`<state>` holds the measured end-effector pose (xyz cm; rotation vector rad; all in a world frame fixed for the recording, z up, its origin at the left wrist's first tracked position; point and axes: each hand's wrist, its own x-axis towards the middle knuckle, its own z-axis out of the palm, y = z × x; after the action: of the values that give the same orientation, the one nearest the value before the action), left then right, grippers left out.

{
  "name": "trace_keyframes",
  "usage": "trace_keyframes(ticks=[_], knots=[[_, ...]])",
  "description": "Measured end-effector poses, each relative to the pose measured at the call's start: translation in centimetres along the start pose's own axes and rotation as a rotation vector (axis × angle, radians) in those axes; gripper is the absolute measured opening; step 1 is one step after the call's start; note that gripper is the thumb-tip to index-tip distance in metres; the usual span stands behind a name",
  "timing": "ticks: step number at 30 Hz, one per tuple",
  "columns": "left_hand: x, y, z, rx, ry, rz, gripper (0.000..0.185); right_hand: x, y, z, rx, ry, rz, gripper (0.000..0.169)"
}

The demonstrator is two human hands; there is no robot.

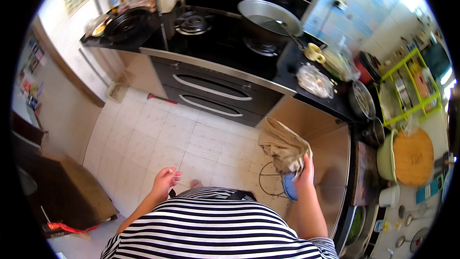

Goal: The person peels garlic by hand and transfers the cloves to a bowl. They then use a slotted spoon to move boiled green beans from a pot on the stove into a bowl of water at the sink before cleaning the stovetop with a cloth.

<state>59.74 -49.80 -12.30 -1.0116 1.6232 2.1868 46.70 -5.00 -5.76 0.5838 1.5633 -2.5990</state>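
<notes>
My right hand [304,174] grips one end of a crumpled brown cloth [285,144]. The cloth spreads out ahead of the hand, in front of the counter's cabinet door. Below it, a blue container [289,186] and a round wire stand [261,180] are partly hidden. My left hand [167,180] hangs over the floor at my left side, with its fingers loosely curled and nothing visible in them.
A large metal wok [269,19] sits on the right burner of the gas stove. Along the right counter are a yellow mug [313,53], a plastic bag [315,81], a green rack [409,88] and a round wooden board [413,156]. A red-handled tool [162,99] lies by the drawers.
</notes>
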Motion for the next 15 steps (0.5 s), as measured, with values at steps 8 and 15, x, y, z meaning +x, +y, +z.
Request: trace_keyframes(ticks=[8,15], knots=[[1.5,1.1,-7.7,-0.249,0.227,-0.015,0.023,12.1,-0.6,21.2,-0.154,-0.218,-0.163,0.030],[7.8,6.1,-9.1,-0.335,0.372,0.002,0.027,31.2,2.0,30.7,-1.385,-0.362,-0.702,0.044]])
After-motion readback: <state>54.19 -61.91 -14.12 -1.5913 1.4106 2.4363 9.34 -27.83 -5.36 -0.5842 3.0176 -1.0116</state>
